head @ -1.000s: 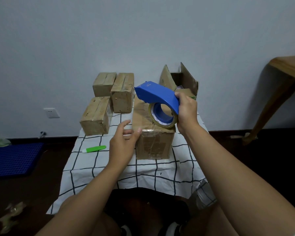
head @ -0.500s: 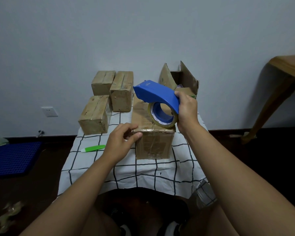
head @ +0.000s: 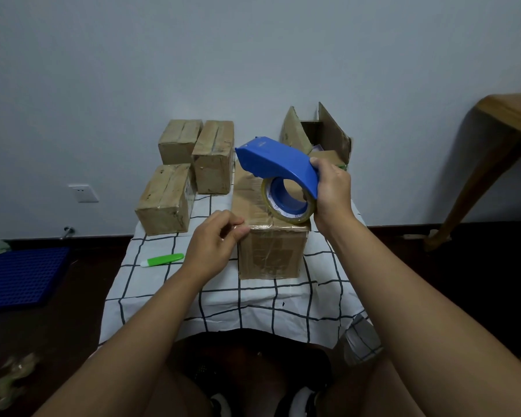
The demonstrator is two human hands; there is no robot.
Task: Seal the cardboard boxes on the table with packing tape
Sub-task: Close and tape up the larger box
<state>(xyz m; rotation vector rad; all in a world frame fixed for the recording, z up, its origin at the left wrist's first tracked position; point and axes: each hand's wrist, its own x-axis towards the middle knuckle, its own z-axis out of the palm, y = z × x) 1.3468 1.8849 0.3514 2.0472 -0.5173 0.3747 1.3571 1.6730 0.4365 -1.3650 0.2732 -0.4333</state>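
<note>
I have the blue tape dispenser [head: 278, 169] gripped in my right hand [head: 333, 191], its roll resting on the top of the nearest cardboard box [head: 271, 236] at the front middle of the table [head: 253, 299]. My left hand [head: 215, 245] pinches what looks like the clear tape end at the box's near top edge, fingers curled tight. To do this well, I judge I should press that end flat over the edge, keep it pinned, then draw the dispenser straight back along the seam. Three closed boxes [head: 166, 200] sit well apart on the left, an open box [head: 319, 136] just behind; a green cutter [head: 163, 260] lies near my left wrist, so room is mostly forward
</note>
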